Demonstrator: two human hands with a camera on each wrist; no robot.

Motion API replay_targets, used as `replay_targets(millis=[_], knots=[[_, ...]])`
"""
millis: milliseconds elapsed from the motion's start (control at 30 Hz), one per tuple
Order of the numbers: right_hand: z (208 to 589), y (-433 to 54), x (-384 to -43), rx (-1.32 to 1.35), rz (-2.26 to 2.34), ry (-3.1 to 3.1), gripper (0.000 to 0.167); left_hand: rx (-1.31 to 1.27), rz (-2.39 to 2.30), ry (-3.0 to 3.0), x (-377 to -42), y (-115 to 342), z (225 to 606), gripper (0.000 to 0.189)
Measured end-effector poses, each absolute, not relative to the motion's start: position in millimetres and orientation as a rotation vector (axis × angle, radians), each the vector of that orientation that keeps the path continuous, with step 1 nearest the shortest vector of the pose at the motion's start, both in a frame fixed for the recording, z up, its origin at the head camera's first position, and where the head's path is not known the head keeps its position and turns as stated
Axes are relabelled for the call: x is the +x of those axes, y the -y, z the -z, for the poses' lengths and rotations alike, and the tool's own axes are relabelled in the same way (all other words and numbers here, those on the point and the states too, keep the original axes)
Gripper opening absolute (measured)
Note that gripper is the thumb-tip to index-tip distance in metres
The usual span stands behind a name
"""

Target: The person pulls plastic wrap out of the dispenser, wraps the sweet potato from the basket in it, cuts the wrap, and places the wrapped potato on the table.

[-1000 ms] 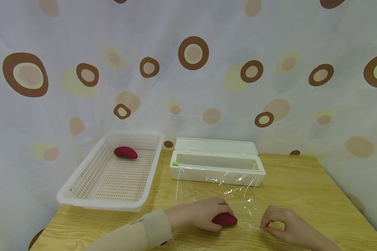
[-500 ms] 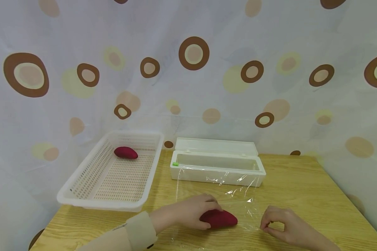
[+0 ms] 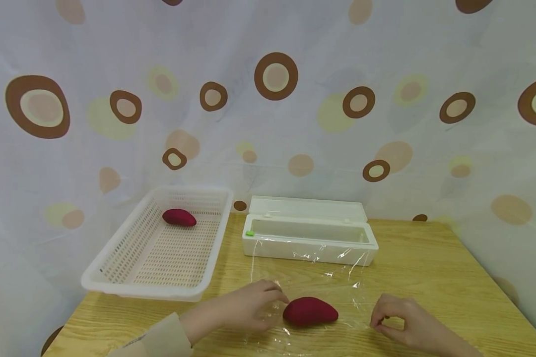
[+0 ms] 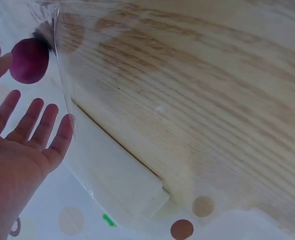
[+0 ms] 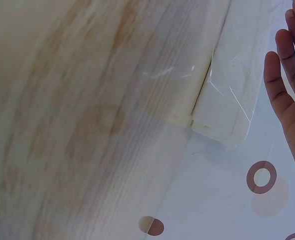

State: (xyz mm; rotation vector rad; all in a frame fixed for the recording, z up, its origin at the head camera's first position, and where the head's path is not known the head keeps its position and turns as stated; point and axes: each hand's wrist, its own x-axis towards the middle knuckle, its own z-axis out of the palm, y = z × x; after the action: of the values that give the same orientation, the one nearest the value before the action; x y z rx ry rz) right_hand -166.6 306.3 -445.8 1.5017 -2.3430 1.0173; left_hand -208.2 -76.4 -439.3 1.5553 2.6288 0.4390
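A dark red sweet potato [image 3: 310, 312] lies on a sheet of clear plastic wrap [image 3: 272, 270] spread over the table. Just left of it is my left hand [image 3: 252, 306], fingers spread loosely and no longer gripping it. In the left wrist view, the left hand [image 4: 25, 145] has its palm and fingers stretched toward the sweet potato [image 4: 29, 61]. By the wrap's right edge, my right hand [image 3: 404, 320] rests with loosely bent fingers and nothing visible in them. The wrap runs out from a white wrap dispenser box [image 3: 310, 252] whose lid stands up.
A white slotted basket [image 3: 201, 265] stands at the left, holding another sweet potato [image 3: 179, 217]. A small green tab [image 3: 249, 233] sits on the dispenser's left end. Behind the wooden table [image 3: 429, 267] hangs a patterned curtain [image 3: 317, 39].
My left hand has let go of the sweet potato and drawn back to the left. The sweet potato now lies on the wrap. My right hand has stayed in place.
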Motion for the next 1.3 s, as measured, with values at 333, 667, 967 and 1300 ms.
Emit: replay_targets(millis=[333, 667, 967, 1300], knots=[[451.6, -307.2, -167.7, 1.491, -1.044, 2.33, 0.041, 1.611, -0.417, -2.604, -193.0, 107.5, 442.3, 0.053], [451.8, -307.3, -167.3, 1.47, -1.024, 2.34, 0.041, 1.612, -0.382, -2.579, -180.4, 119.4, 449.9, 0.043], [449.5, -309.2, -165.0, 1.464, -1.009, 2.382, 0.027, 1.674, -0.331, -2.582, -178.4, 119.8, 450.5, 0.028], [449.7, -310.0, -164.6, 1.464, -1.019, 2.384, 0.024, 1.788, -0.354, -2.607, -183.7, 115.1, 452.7, 0.009]])
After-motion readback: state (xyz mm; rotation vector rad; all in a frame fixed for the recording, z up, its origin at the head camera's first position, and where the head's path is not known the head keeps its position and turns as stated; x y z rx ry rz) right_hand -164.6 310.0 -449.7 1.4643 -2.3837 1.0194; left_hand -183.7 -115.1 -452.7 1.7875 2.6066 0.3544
